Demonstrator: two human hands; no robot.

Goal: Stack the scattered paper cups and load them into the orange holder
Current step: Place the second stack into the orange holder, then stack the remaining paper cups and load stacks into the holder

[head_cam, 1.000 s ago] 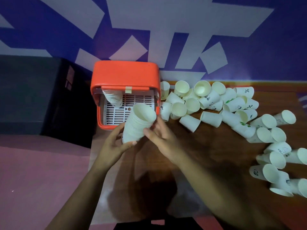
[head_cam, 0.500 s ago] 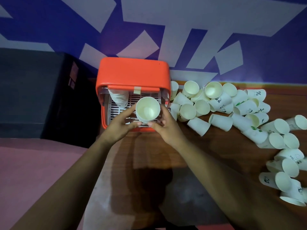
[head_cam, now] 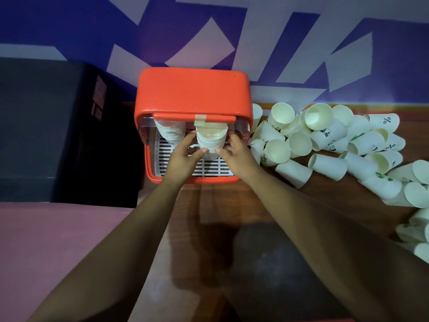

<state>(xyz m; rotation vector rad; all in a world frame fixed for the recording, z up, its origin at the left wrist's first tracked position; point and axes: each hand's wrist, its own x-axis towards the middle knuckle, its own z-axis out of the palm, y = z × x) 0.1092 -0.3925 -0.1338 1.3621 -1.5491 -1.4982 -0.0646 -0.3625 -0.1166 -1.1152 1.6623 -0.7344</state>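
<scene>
A moment ago the cup stack (head_cam: 211, 141) was outside the orange holder (head_cam: 192, 94); now both hands, left hand (head_cam: 183, 156) and right hand (head_cam: 234, 152), pinch it inside, beside an earlier stack (head_cam: 170, 133). Many loose cups (head_cam: 325, 145) remain right of the holder.

The room is looking dim, with a purplish cast lying over the wall (head_cam: 267, 38). Light is falling from above and behind, throwing a broad dark shadow across the near edge of the table (head_cam: 232, 205). Straight lines are bowing toward the corners, and the forearms are blurring softly.
</scene>
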